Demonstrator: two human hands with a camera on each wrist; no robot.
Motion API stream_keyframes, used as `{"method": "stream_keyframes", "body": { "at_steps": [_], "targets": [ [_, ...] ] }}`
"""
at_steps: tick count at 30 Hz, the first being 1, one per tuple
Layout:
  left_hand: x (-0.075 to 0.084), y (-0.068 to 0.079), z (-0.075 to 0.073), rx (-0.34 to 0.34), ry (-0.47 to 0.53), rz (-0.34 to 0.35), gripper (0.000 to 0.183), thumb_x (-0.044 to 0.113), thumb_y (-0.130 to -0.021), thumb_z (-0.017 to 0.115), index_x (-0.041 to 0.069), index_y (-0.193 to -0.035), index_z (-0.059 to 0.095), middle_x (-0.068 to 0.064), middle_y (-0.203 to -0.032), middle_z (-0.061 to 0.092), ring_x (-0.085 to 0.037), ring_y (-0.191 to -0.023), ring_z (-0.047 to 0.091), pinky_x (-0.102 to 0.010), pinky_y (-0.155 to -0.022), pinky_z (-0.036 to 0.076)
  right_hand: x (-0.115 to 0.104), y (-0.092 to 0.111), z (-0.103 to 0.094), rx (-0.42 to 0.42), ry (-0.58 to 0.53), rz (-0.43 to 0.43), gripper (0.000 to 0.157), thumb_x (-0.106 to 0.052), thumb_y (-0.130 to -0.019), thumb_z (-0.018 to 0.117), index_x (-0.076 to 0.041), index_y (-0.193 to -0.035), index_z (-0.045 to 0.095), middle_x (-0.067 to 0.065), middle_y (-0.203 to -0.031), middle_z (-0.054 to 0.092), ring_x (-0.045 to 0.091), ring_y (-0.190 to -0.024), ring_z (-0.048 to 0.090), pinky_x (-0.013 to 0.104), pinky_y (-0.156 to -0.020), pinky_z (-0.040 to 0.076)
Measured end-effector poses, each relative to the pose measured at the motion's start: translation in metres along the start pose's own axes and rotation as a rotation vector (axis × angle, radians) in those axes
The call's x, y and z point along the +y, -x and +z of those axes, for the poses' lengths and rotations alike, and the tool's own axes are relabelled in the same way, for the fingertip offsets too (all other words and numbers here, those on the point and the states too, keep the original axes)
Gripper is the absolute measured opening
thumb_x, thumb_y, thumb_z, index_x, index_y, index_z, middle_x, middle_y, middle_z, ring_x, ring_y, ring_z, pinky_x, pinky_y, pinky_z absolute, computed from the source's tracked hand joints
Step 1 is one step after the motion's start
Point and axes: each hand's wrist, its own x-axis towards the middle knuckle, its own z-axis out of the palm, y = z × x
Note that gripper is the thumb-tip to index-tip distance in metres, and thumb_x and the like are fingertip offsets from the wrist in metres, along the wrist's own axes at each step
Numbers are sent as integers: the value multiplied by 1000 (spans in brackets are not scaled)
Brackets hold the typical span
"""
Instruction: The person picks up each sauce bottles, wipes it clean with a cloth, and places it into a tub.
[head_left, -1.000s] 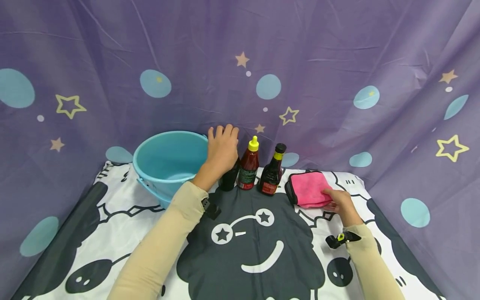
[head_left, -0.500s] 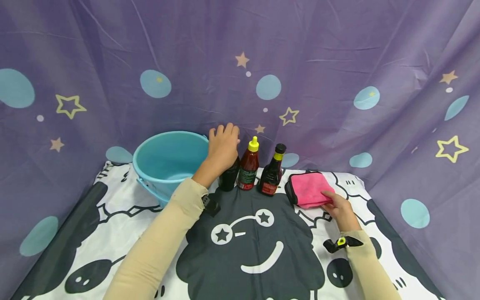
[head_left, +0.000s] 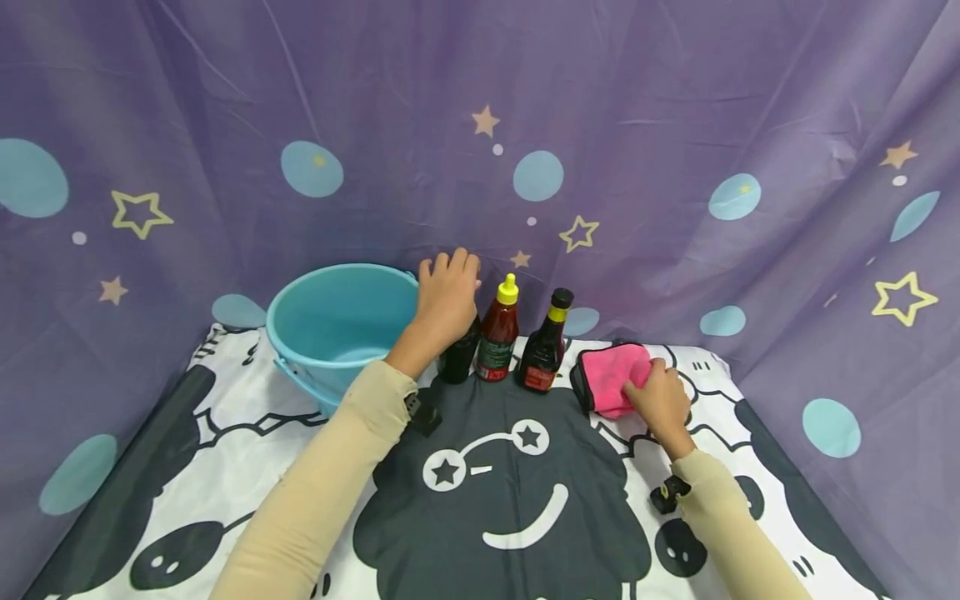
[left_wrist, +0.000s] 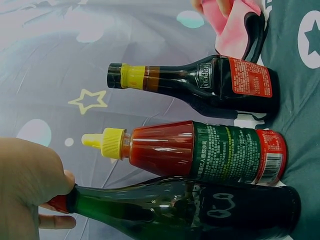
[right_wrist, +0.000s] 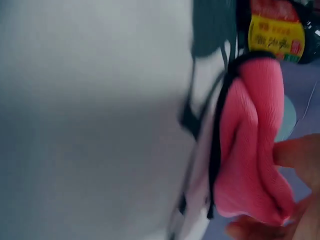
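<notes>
In the head view, the left grip [head_left: 447, 296] holds the green bottle [head_left: 459, 357] by its top. The bottle stands below this grip, its long axis upright and its neck pointing up into the hand. The right grip [head_left: 662, 402] pinches the pink cloth [head_left: 606, 379], which is folded; its black edge points away from this grip, toward the bottles. To the right of the left grip stand the red sauce bottle [head_left: 497, 340] and the dark sauce bottle [head_left: 543, 350]; to its left is the blue bucket [head_left: 326, 383]. Below both grips, the desk [head_left: 517, 475] has a white and dark grey printed cover. Behind them hangs a purple curtain [head_left: 637, 108] with stars.

In the left wrist view, the fingers close around the bottle's red cap, and the base lies farthest from the grip.

In the right wrist view, the pink cloth bends in folds, its end between thumb and fingers.
</notes>
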Motion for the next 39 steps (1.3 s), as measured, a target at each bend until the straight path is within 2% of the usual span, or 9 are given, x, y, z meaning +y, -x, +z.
{"method": "stream_keyframes", "body": {
  "at_steps": [4,8,11,14,18,22,30,33,39],
  "targets": [
    [-1,1,1,-7,-10,-8,29,25,-108,47,9,-132,53,-11,-130,52,-34,-125,47,-57,-116,33,1,-19,-2,-104,173,-34,45,-29,-84,62,10,-105,55,38,-104,65,54,-93,66,61,-66,51],
    [0,0,-1,-24,-42,-14,33,28,-109,45,10,-135,51,-11,-133,52,-34,-127,46,-57,-116,32,2,-33,0,-168,263,-68,35,-19,-88,52,13,-102,57,39,-101,66,53,-90,68,58,-63,53],
    [1,-1,-1,-41,-74,-20,37,31,-110,42,9,-139,48,-13,-135,52,-34,-126,46,-55,-112,36,3,-36,5,-120,288,-123,31,-13,-93,46,14,-103,57,40,-99,65,55,-90,68,61,-64,53],
    [1,-2,0,-37,-100,-23,37,31,-109,43,7,-137,48,-14,-132,54,-32,-122,49,-51,-105,41,3,-33,10,-24,280,-191,30,-12,-100,42,13,-102,57,39,-94,62,56,-87,67,63,-64,53],
    [1,-1,2,10,-103,-11,36,27,-104,57,3,-130,51,-14,-122,58,-31,-113,53,-47,-97,45,5,-28,13,85,241,-256,28,-13,-103,40,11,-99,54,37,-90,58,55,-81,65,64,-61,52],
    [2,3,2,34,-80,12,35,21,-97,68,1,-122,53,-15,-114,58,-31,-106,55,-46,-91,47,8,-24,13,120,203,-252,24,-14,-102,47,9,-103,52,35,-92,57,54,-82,64,65,-60,51],
    [6,18,-2,61,-150,104,21,22,-102,61,6,-113,55,-10,-103,57,-26,-96,54,-43,-90,44,13,-19,8,108,156,-218,25,-16,-101,51,7,-109,52,35,-95,58,57,-83,64,65,-59,50],
    [6,21,-6,108,-183,153,19,25,-104,58,8,-113,55,-7,-101,57,-24,-96,54,-43,-92,44,13,-19,6,114,139,-220,24,-16,-100,53,6,-109,54,35,-94,59,57,-83,64,65,-59,49],
    [1,29,-22,219,-210,306,12,14,-103,56,10,-114,57,-6,-99,57,-24,-94,54,-45,-99,44,12,-22,1,96,117,-228,23,-16,-99,54,4,-109,54,34,-95,60,56,-85,65,65,-60,49]
  ]
}}
